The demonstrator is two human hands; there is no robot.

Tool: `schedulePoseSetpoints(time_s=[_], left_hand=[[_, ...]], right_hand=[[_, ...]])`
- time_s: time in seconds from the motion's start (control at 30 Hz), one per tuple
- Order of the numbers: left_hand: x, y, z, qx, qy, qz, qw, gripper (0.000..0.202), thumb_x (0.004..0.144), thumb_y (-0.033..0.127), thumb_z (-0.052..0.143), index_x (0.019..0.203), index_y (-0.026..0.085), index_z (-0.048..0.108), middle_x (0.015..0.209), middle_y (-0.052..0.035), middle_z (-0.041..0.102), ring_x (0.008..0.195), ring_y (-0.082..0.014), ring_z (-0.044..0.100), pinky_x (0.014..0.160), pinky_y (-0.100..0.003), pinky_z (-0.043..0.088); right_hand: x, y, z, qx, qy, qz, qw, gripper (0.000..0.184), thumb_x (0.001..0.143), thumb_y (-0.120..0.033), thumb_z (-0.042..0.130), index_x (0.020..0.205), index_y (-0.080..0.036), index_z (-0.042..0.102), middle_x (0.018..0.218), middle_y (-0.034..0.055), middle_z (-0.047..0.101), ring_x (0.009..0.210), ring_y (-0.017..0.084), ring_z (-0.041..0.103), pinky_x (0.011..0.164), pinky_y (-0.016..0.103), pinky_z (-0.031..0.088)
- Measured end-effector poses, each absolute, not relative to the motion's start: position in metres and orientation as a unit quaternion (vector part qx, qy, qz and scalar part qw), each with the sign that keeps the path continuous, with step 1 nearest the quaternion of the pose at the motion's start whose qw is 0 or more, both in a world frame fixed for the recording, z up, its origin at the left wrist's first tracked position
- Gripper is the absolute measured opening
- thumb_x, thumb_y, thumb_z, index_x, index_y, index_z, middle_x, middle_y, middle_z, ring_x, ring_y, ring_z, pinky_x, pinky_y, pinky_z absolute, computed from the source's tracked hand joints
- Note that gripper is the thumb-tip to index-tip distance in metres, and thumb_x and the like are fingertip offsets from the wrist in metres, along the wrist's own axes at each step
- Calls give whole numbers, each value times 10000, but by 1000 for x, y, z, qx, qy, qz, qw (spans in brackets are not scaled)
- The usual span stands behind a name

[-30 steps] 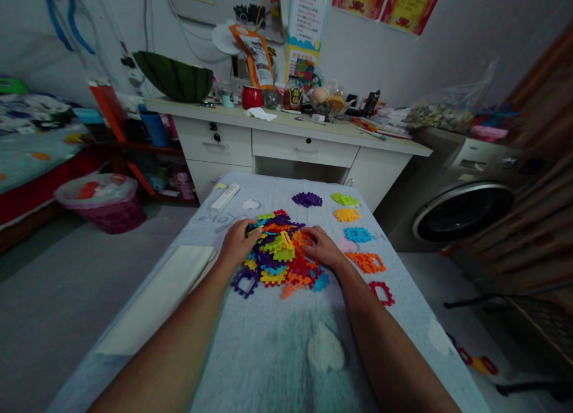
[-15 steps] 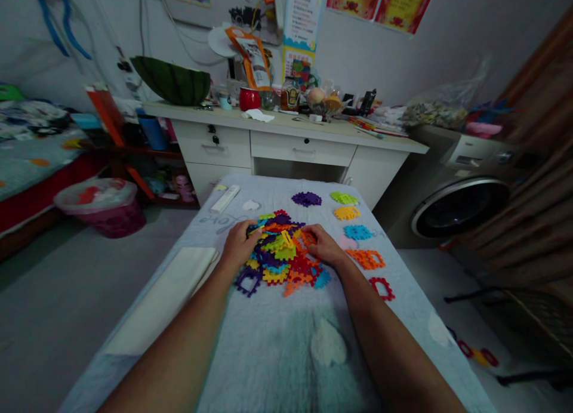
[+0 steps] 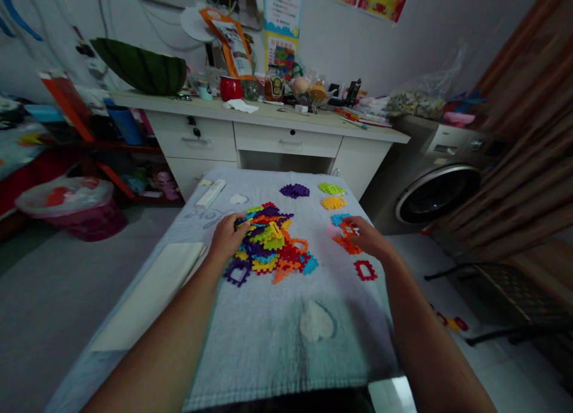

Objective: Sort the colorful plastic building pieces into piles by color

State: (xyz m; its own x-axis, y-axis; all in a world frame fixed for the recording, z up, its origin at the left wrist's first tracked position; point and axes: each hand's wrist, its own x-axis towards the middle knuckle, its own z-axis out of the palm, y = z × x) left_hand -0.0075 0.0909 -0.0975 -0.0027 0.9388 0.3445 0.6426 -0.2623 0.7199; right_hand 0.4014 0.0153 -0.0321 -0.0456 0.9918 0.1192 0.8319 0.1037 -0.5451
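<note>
A mixed heap of toothed plastic building pieces [image 3: 271, 240] lies mid-table in purple, red, orange, yellow, green and blue. My left hand [image 3: 227, 237] is at the heap's left edge, fingers and thumb curled against it; what they grip is hidden. My right hand [image 3: 367, 237] is over the orange pile [image 3: 345, 244] at the right, its fingers closed on an orange building piece [image 3: 349, 228]. Sorted piles form a row nearby: purple [image 3: 294, 190], green [image 3: 332, 188], yellow [image 3: 333, 203] and blue [image 3: 340, 219]. A red frame-shaped piece [image 3: 366, 270] lies nearer me.
The cloth-covered table [image 3: 264, 329] holds a white stick-shaped object [image 3: 211, 193] and a folded pale cloth [image 3: 150, 293] at the left. Behind it stands a cluttered white desk [image 3: 268, 135]. A washing machine [image 3: 430, 174] is at the right, a pink bin [image 3: 76, 213] at the left.
My right hand has moved right from the heap to the orange pile, carrying an orange piece. My left hand stays by the heap. The view has shifted slightly.
</note>
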Motion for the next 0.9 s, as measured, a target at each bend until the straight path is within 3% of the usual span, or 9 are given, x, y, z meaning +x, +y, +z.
schedulePoseSetpoints(time_s=[0.2, 0.47, 0.7, 0.9], left_hand=[[-8, 93, -99, 684, 581, 406, 175, 386, 816, 487, 516, 1061, 217, 646, 1094, -77, 677, 1045, -249, 610, 956, -390, 461], [-8, 93, -99, 688, 576, 403, 179, 402, 814, 486, 508, 1057, 196, 643, 1094, -92, 679, 1036, -252, 609, 956, -394, 461], [-7, 93, -99, 686, 580, 401, 177, 392, 814, 477, 517, 1060, 201, 647, 1094, -85, 676, 1038, -253, 610, 955, -391, 463], [-9, 93, -101, 688, 576, 405, 174, 394, 828, 481, 510, 1072, 203, 645, 1091, -81, 667, 1049, -250, 603, 963, -387, 456]], right_hand=[[448, -10, -52, -696, -670, 130, 223, 418, 744, -143, 617, 1158, -191, 632, 1229, 116, 638, 1134, 249, 606, 1017, 443, 454], [434, -13, -55, -706, -642, 128, 270, 430, 782, -139, 557, 1206, -198, 599, 1269, 121, 604, 1176, 244, 576, 980, 448, 486], [357, -10, -24, -613, -722, 168, 273, 385, 830, -192, 567, 1212, -216, 604, 1250, 94, 621, 1137, 232, 585, 1000, 440, 455], [278, -2, -40, -512, -807, 180, 233, 352, 821, -178, 596, 1172, -193, 617, 1200, 100, 630, 1133, 229, 562, 1015, 407, 413]])
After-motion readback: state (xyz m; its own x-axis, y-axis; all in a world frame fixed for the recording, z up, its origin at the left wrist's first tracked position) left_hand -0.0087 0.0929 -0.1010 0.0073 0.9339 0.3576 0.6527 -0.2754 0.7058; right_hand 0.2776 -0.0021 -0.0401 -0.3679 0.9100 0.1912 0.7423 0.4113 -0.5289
